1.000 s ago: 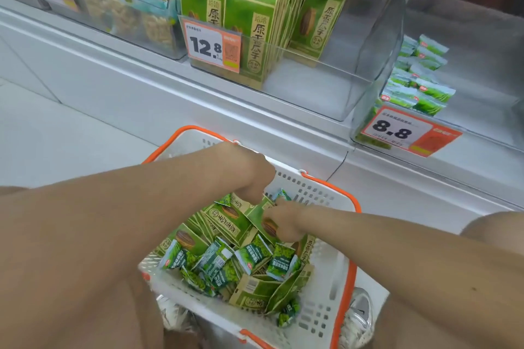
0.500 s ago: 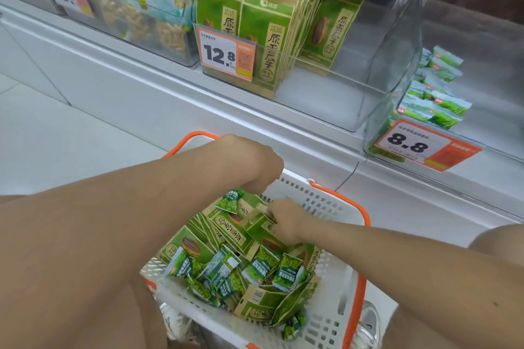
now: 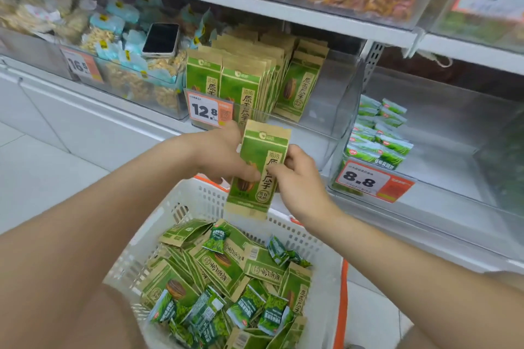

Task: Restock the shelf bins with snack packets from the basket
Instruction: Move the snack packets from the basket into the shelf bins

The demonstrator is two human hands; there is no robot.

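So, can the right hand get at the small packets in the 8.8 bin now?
Probably yes, once freed. The bin looks open on top, and nothing stands between the right hand and the small packets. But that hand and the left hand pinch the tall packet, so it must let go.

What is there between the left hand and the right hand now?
In the head view, one green sunflower-seed packet, nearly upright, lies between them: the left hand grips its left edge, the right hand pinches its right edge.
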